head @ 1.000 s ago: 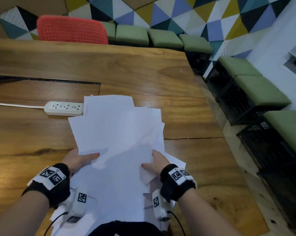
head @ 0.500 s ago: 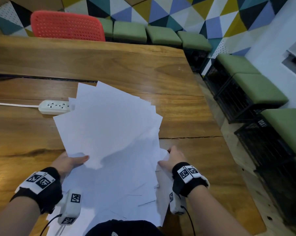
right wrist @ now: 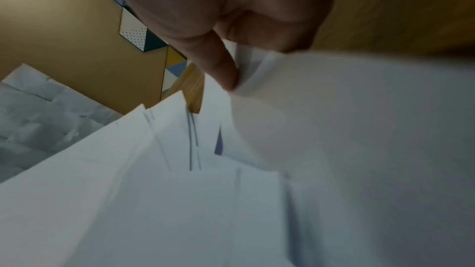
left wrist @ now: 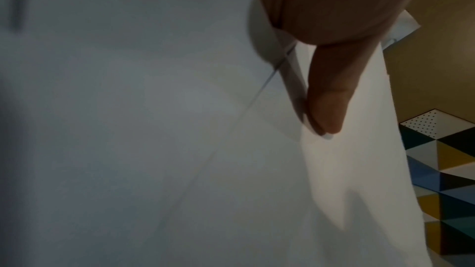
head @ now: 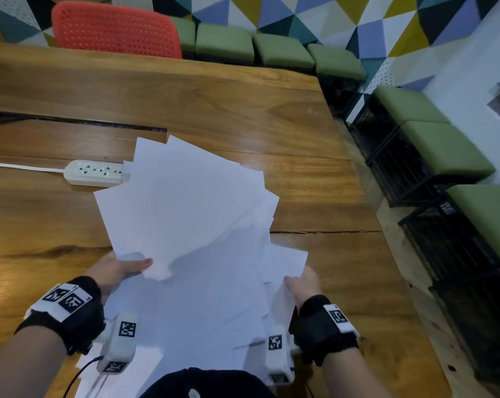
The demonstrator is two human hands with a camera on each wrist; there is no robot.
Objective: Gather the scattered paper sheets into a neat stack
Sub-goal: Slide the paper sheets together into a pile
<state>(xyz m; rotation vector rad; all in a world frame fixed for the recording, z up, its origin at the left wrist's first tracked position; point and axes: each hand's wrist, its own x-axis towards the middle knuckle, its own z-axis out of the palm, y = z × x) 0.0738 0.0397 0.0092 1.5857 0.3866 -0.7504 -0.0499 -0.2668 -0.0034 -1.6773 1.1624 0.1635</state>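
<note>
While both hands are on it, the pile of paper sheets [head: 191, 225] is anything but neat: white pages fanned out at different angles, corners poking every which way, spread over the near part of the wooden table [head: 243, 104] right in front of the person. The left hand [head: 116, 270] has the left edge of the upper bunch, thumb lying flat across the top of the paper and the sheets pinched under it; the left wrist view shows that thumb [left wrist: 326, 105] pressed onto the page, though the other fingers are hidden beneath, so can't say how they sit. The right hand [head: 303, 285] is at the right edge of the pile, and in the right wrist view its thumb [right wrist: 221, 64] pinches a curled-up bunch of sheet edges against the rest of the hand, so it's gripping paper too. The far end of the fan looks raised off the table, but it's hard to be sure from above. A white power strip [head: 95, 172] sits on the table at the pile's far-left corner, with a sheet corner overlapping its end. Beyond the table there's a red chair [head: 113, 27] and a row of green stools [head: 280, 48] along the patterned wall.
</note>
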